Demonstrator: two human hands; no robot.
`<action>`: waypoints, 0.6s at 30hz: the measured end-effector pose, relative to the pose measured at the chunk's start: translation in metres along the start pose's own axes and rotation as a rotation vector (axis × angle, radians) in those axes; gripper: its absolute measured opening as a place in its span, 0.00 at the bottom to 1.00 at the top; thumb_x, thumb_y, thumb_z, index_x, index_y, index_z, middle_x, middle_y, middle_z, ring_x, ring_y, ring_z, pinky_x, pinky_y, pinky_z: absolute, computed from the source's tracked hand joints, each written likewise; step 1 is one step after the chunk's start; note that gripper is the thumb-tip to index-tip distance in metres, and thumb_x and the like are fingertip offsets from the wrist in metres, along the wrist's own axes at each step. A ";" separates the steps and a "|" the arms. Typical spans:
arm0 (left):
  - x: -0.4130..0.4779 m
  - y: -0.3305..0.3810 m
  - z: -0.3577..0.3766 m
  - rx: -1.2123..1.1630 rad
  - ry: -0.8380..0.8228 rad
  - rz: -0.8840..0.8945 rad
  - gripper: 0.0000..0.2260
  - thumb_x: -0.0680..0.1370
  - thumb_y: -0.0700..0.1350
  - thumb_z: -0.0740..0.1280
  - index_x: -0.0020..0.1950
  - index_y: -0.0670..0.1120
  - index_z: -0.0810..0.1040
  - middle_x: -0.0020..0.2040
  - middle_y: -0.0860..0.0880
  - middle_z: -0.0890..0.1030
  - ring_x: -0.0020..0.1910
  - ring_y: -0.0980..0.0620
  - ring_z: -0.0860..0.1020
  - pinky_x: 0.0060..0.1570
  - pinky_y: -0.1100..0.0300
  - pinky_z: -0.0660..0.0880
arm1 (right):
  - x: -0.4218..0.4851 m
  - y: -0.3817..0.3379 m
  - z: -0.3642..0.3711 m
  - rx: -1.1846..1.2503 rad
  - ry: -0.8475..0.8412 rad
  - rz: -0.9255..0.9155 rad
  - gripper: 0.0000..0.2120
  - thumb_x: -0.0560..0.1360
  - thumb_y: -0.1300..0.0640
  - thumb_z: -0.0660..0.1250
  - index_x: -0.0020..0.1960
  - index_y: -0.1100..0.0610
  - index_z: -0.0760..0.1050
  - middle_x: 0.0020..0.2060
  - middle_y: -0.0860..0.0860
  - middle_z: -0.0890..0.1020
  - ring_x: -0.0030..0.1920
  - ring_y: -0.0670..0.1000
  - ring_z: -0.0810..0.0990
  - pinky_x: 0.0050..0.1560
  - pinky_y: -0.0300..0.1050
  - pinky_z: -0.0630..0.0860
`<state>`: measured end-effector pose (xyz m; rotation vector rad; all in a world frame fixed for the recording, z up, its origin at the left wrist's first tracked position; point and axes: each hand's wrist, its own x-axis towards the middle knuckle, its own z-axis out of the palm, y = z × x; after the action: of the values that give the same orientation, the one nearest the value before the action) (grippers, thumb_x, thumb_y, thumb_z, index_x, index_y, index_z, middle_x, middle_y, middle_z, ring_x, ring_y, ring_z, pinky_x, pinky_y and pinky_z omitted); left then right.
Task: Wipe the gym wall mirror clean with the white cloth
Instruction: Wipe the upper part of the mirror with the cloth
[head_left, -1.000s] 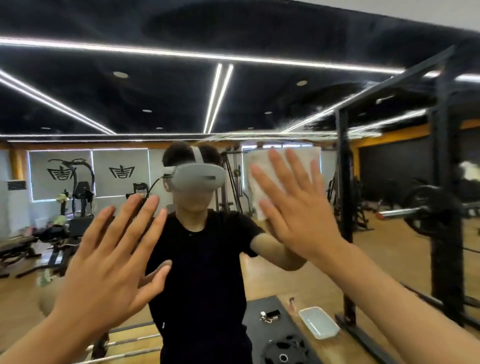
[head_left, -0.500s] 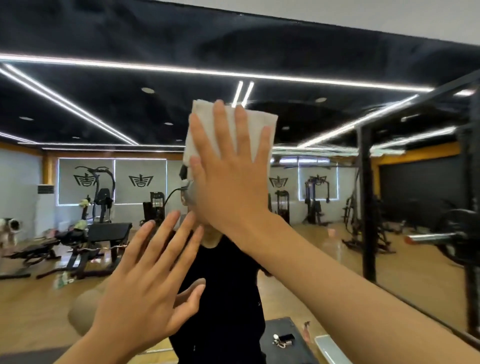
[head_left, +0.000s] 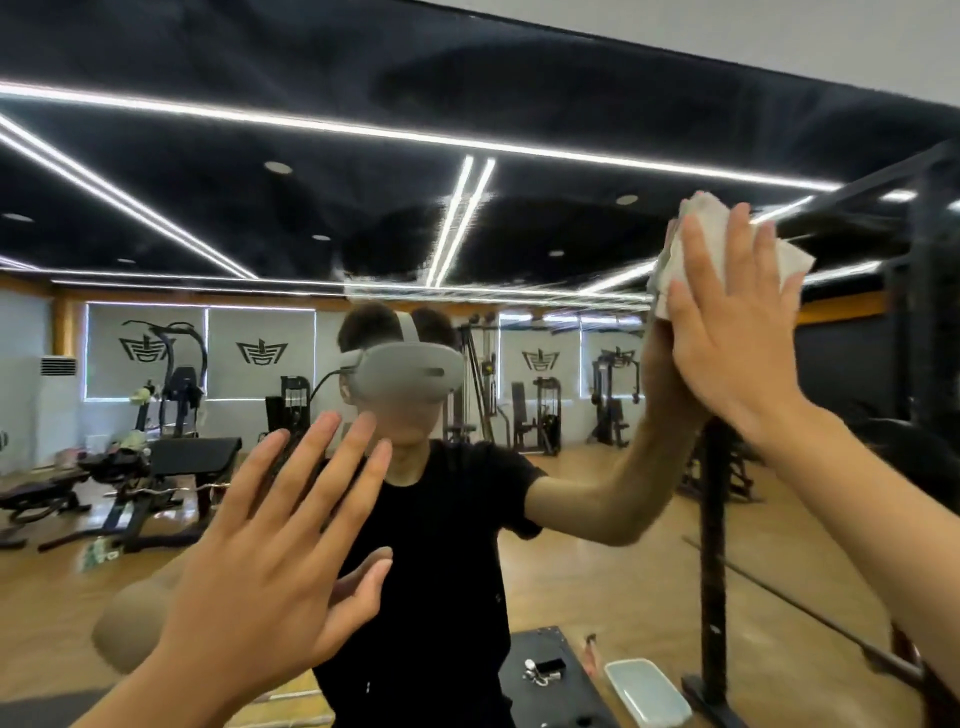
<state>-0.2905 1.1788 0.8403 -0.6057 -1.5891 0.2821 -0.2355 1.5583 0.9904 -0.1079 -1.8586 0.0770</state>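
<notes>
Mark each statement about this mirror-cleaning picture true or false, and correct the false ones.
1. The right hand presses the white cloth against the mirror with straight fingers. True.
2. The left hand holds a spray bottle. False: it is open, with fingers spread, and holds nothing.
3. The white cloth sits lower in the picture than the left hand. False: it is higher, at the upper right.
4. The mirror shows a person wearing a grey headset and a black T-shirt. True.
</notes>
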 end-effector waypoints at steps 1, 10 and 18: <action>0.000 0.001 0.000 0.003 -0.003 0.004 0.35 0.81 0.60 0.60 0.82 0.40 0.65 0.84 0.39 0.61 0.83 0.38 0.60 0.80 0.35 0.57 | 0.001 -0.020 0.003 -0.004 0.023 0.019 0.31 0.85 0.39 0.38 0.86 0.45 0.43 0.85 0.55 0.45 0.84 0.62 0.42 0.79 0.75 0.43; -0.004 -0.003 0.002 -0.046 -0.005 -0.006 0.30 0.82 0.59 0.62 0.77 0.41 0.74 0.75 0.37 0.76 0.78 0.36 0.68 0.81 0.38 0.57 | -0.034 -0.262 0.039 -0.039 0.078 -0.518 0.29 0.86 0.41 0.42 0.86 0.45 0.48 0.86 0.54 0.47 0.85 0.61 0.42 0.79 0.72 0.40; -0.002 -0.005 -0.005 -0.008 -0.026 0.015 0.34 0.82 0.60 0.60 0.82 0.40 0.65 0.85 0.40 0.60 0.84 0.38 0.60 0.80 0.36 0.58 | -0.004 -0.108 0.026 -0.050 0.086 -0.528 0.28 0.87 0.41 0.43 0.86 0.45 0.51 0.86 0.53 0.49 0.85 0.57 0.44 0.81 0.71 0.43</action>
<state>-0.2867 1.1730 0.8415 -0.6220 -1.6117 0.2957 -0.2631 1.4510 0.9909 0.3406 -1.7486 -0.3349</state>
